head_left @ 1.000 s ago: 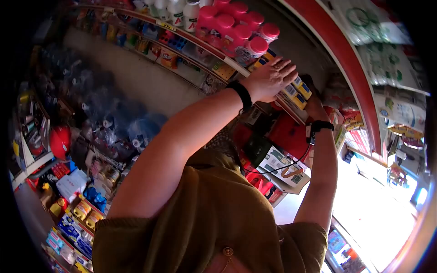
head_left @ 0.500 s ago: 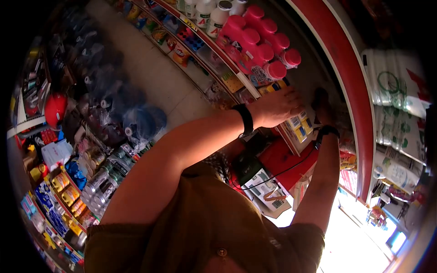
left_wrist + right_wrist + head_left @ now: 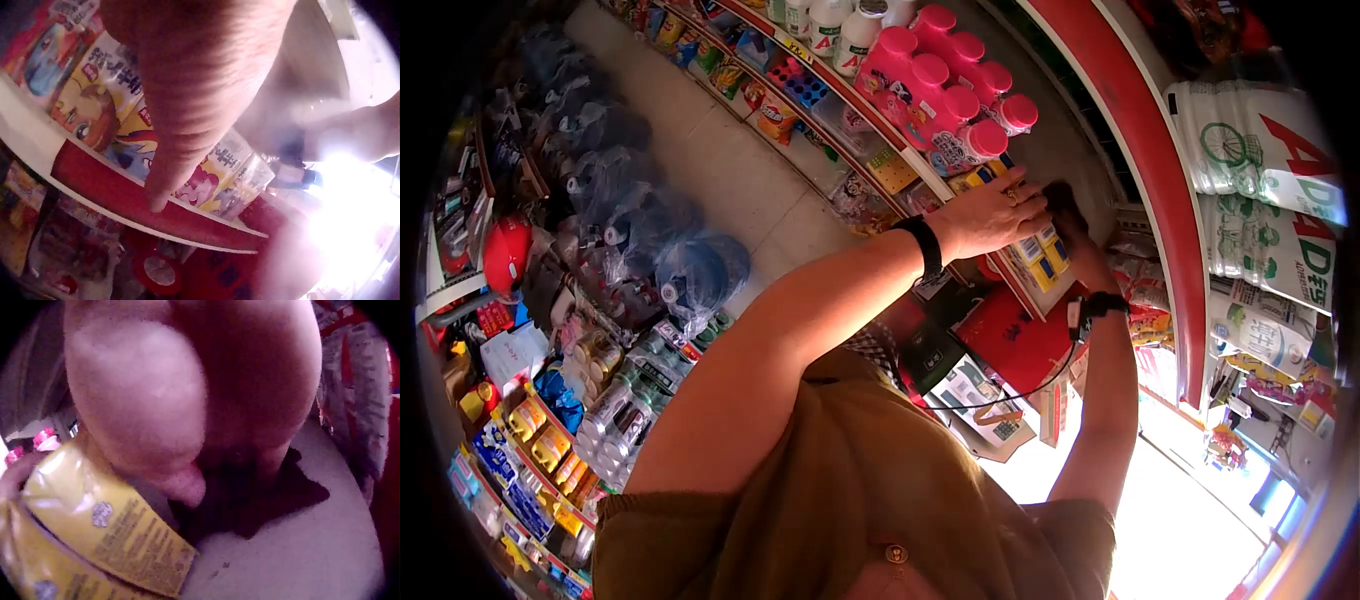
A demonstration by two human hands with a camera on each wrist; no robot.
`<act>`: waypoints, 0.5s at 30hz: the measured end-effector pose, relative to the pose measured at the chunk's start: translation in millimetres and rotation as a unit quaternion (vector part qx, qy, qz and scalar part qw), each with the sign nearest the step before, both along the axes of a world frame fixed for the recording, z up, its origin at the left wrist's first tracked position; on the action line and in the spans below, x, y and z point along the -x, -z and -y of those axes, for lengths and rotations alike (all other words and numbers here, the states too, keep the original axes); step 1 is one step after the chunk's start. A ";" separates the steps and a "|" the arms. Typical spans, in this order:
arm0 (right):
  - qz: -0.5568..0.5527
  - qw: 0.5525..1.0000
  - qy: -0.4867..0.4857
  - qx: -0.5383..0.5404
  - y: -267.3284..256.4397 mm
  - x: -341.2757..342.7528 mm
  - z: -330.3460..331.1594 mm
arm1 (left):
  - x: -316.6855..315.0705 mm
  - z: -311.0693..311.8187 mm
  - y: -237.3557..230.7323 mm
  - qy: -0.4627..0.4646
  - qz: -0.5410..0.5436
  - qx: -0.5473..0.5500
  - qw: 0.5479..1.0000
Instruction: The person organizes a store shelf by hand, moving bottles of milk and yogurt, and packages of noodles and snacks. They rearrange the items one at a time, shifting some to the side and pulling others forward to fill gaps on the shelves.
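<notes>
My left hand (image 3: 998, 214) lies across a row of small yellow drink cartons (image 3: 206, 178) at the shelf's edge. Its fingers look straight in the head view, and its thumb reaches down onto the red edge strip (image 3: 106, 187) in the left wrist view. Behind the cartons, on the shelf's inner side, my right hand (image 3: 1082, 240) grips a dark cloth (image 3: 256, 515) against the pale shelf surface (image 3: 294, 550). Most of the right fingers are hidden behind the palm. Yellow carton sides (image 3: 119, 519) stand right beside that hand.
Pink-capped bottles (image 3: 940, 85) and white bottles (image 3: 830, 30) stand farther along the shelf. A red curved beam (image 3: 1140, 130) runs close past the right arm, with wrapped white packs (image 3: 1260, 150) beyond. A black cable (image 3: 1000, 402) hangs from the right wrist.
My right hand with the cloth moved away from the cartons along the shelf's inner side, then back close beside them. The left hand stays over the cartons, while the head view has shifted.
</notes>
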State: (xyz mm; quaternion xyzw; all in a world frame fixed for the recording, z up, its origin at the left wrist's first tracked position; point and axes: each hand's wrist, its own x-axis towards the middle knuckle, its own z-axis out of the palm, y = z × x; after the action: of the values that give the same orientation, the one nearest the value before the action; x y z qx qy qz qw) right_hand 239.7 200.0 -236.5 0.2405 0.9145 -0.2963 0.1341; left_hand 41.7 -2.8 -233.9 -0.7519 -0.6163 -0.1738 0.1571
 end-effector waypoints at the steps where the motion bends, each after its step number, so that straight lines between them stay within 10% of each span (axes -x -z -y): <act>1: 0.001 1.000 -0.002 -0.002 5.8 -6.6 -4.0 | 0.2 -0.2 2.9 -0.006 -0.004 -0.015 1.000; 11: -0.127 0.968 -0.124 -0.178 62.9 11.9 -72.5 | 0.4 0.7 -1.4 -0.020 -0.050 -0.011 0.998; 13: -0.008 0.958 -0.053 -0.283 70.9 13.0 -94.2 | 1.0 2.0 -1.9 -0.022 -0.060 -0.009 0.998; 15: 0.044 0.987 0.000 -0.156 60.5 32.0 -107.3 | 0.7 2.4 0.0 -0.013 -0.040 -0.009 0.999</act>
State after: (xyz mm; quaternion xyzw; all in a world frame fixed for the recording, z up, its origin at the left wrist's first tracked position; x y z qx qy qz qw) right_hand 207.6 307.3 -296.9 0.2717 0.9426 -0.1390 0.1352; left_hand 40.9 -5.1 -233.9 -0.7488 -0.6177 -0.1469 0.1902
